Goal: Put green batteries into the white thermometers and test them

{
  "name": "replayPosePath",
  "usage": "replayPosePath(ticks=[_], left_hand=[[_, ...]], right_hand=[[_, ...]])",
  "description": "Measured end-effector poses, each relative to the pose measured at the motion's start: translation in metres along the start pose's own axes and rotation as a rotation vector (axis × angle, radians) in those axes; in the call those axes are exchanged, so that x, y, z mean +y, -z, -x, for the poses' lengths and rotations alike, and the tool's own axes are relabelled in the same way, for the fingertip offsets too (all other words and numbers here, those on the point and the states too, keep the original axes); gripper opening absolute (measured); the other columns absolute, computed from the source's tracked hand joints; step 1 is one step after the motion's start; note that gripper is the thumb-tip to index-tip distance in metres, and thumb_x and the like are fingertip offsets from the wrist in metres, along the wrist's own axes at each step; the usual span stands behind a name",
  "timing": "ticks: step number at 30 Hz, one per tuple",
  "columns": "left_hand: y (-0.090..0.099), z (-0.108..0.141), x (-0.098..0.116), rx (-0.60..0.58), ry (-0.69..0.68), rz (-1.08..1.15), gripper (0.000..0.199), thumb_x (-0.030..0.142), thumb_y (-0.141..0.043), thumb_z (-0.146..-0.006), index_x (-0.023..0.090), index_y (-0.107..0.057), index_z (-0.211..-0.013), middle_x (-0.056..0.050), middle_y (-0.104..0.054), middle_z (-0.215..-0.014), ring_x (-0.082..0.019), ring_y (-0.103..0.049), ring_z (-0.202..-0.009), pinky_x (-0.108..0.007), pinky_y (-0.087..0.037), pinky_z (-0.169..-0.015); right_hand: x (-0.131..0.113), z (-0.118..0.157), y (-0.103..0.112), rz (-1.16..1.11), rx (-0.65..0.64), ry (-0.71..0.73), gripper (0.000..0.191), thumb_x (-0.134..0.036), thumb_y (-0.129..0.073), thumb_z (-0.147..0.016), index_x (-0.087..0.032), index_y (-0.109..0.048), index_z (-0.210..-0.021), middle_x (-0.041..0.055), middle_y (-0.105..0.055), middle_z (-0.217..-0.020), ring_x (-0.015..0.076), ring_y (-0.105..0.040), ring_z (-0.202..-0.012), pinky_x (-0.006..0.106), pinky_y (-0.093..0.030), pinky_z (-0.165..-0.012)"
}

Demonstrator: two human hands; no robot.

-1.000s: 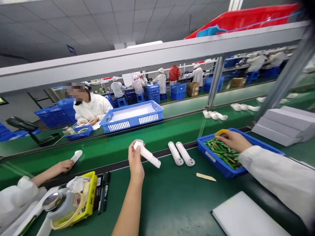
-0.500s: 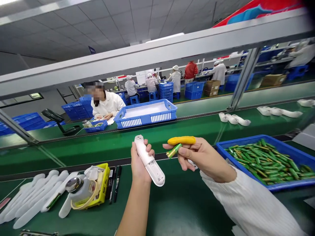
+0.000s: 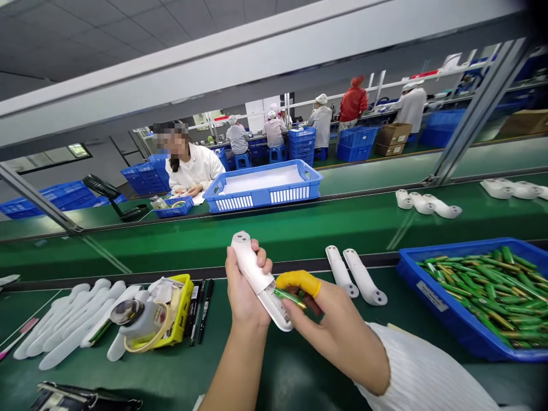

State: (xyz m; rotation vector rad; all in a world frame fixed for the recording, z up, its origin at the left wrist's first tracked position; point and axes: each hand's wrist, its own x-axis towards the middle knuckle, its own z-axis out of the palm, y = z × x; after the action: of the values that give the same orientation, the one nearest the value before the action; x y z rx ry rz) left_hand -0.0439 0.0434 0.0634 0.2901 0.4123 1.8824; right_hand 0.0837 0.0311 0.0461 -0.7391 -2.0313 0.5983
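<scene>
My left hand (image 3: 246, 299) is wrapped round a white handheld device (image 3: 252, 262), tilted with its two-holed end up and its lower compartment uncovered. My right hand (image 3: 336, 322), a yellow finger cot (image 3: 302, 279) on its index finger, pinches a green battery (image 3: 291, 298) at the mouth of that compartment. How far the battery sits inside is partly hidden by the fingers. Beyond my right hand, two similar white devices (image 3: 363, 277) lie on the green bench. A blue bin (image 3: 432, 297) full of loose green batteries (image 3: 488, 291) stands to the right.
White covers (image 3: 72, 325) lie in a row at left, beside a yellow basket (image 3: 182, 319) with a bottle, and several pens (image 3: 205, 311). Across the green belt stands a blue crate (image 3: 265, 197). A person in white (image 3: 197, 168) sits behind it; more white devices (image 3: 428, 204) lie there.
My right hand has moved left and down, bringing the battery from mid-air to the device's compartment. The left hand keeps its hold. The view has shifted, showing the two devices behind my right hand.
</scene>
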Motion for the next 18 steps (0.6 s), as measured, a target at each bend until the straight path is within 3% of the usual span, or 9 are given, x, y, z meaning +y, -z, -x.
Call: replayPosePath(ticks=[3, 7, 10, 13, 18], left_hand=[[-0.002, 0.003, 0.000, -0.046, -0.063, 0.014, 0.030, 0.034, -0.027, -0.096, 0.017, -0.051, -0.095, 0.000, -0.043, -0.076, -0.006, -0.038, -0.051, -0.013, -0.039, -0.043], [-0.003, 0.006, 0.006, -0.102, -0.034, 0.099, 0.031, 0.033, -0.025, -0.096, 0.016, -0.051, -0.099, 0.000, -0.042, -0.075, -0.005, -0.037, -0.051, -0.011, -0.039, -0.043], [-0.006, 0.007, 0.013, -0.139, 0.027, 0.169, 0.033, 0.035, -0.025, -0.097, 0.016, -0.050, -0.101, 0.001, -0.040, -0.073, -0.004, -0.037, -0.050, -0.010, -0.037, -0.042], [-0.009, 0.011, 0.017, -0.172, 0.039, 0.180, 0.033, 0.037, -0.026, -0.097, 0.016, -0.050, -0.102, 0.002, -0.039, -0.071, -0.003, -0.037, -0.049, -0.009, -0.035, -0.041], [-0.012, 0.013, 0.020, -0.248, 0.011, 0.167, 0.034, 0.038, -0.026, -0.097, 0.016, -0.050, -0.102, 0.002, -0.041, -0.071, -0.003, -0.041, -0.049, -0.010, -0.037, -0.042]], right_hand=[[-0.002, 0.002, -0.002, 0.250, 0.069, 0.171, 0.012, -0.028, -0.051, -0.089, -0.021, -0.059, -0.082, 0.0025, -0.059, -0.064, 0.0156, -0.053, -0.057, 0.029, -0.039, -0.052], [-0.010, 0.003, 0.004, 0.230, 0.036, 0.217, 0.015, -0.031, -0.050, -0.091, -0.021, -0.060, -0.084, 0.0028, -0.057, -0.065, 0.0151, -0.052, -0.057, 0.029, -0.040, -0.050], [-0.016, 0.002, 0.014, 0.096, 0.105, 0.127, 0.005, -0.026, -0.057, -0.087, -0.023, -0.060, -0.089, 0.0010, -0.058, -0.068, 0.0132, -0.052, -0.057, 0.027, -0.042, -0.052], [-0.018, 0.001, 0.024, -0.087, 0.142, -0.047, 0.007, -0.029, -0.061, -0.083, -0.024, -0.062, -0.088, 0.0011, -0.059, -0.073, 0.0121, -0.050, -0.055, 0.025, -0.043, -0.050], [-0.010, -0.005, 0.026, -0.423, 0.037, -0.325, 0.022, -0.040, -0.058, -0.085, -0.019, -0.058, -0.082, 0.0007, -0.058, -0.072, 0.0118, -0.056, -0.066, 0.022, -0.047, -0.057]])
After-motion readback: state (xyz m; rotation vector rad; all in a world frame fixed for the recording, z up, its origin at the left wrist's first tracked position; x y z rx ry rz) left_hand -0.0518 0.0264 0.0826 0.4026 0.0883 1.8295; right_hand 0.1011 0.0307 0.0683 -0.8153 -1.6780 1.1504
